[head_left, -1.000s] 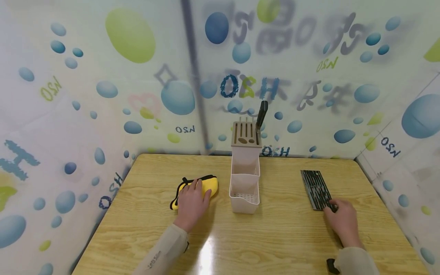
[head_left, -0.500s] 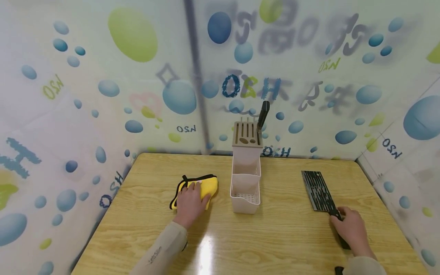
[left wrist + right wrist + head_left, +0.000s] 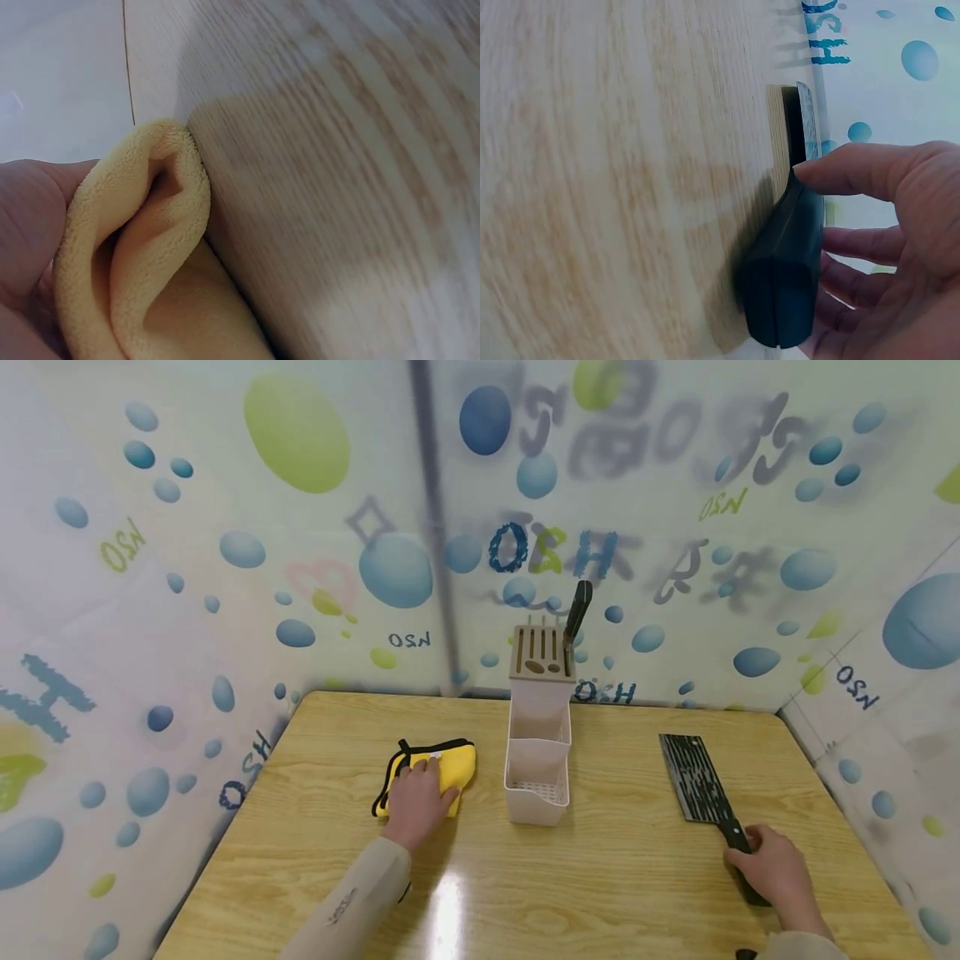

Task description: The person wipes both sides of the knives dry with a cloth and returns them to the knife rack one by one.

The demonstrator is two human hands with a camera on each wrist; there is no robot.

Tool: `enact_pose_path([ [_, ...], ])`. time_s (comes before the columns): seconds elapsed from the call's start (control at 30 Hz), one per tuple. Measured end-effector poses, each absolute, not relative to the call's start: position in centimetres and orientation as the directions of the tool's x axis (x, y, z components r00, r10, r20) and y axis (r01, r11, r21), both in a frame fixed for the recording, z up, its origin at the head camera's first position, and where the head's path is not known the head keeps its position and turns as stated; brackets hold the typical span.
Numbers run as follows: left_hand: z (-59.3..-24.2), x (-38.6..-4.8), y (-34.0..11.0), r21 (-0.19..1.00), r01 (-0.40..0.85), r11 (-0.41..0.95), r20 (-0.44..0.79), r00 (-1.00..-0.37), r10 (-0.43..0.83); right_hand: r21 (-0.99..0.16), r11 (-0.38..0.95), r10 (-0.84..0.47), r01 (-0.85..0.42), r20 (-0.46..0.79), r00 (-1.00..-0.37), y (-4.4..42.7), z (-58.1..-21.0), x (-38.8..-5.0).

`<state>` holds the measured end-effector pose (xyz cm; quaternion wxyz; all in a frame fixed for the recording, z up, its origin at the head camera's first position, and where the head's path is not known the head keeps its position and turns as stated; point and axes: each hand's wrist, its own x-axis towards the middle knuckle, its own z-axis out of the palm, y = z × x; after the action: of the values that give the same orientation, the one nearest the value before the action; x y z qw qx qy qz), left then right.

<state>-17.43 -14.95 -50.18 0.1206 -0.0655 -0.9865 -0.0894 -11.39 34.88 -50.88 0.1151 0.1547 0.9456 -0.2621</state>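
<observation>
- At the left, we see the left hand (image 3: 414, 803) resting on a yellow cloth (image 3: 457, 763) with black edging; thumb and fingers pinch it into a raised fold on the wooden table (image 3: 600, 885).
- In the middle, we find a pale holder (image 3: 536, 812) standing upright; a black-handled knife (image 3: 580, 606) leans in its slotted top.
- At the right is a dark cleaver (image 3: 696, 787), blade away from the person; we see the right hand (image 3: 777, 867) pinching its handle (image 3: 784, 259) between thumb and fingers.

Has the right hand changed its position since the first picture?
Yes. Against the unmoved cleaver blade, the right hand has moved along the black handle, away from the blade, toward the picture's lower right.
</observation>
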Motion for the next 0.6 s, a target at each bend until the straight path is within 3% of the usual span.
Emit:
enact_pose_path([
  [0.6, -50.69, -18.04, -14.71, 0.176, 0.092, 0.980, 0.165, -0.984, 0.063, -0.460, 0.785, 0.268, 0.415, -0.352, -0.897, 34.94, -50.68, -10.73],
])
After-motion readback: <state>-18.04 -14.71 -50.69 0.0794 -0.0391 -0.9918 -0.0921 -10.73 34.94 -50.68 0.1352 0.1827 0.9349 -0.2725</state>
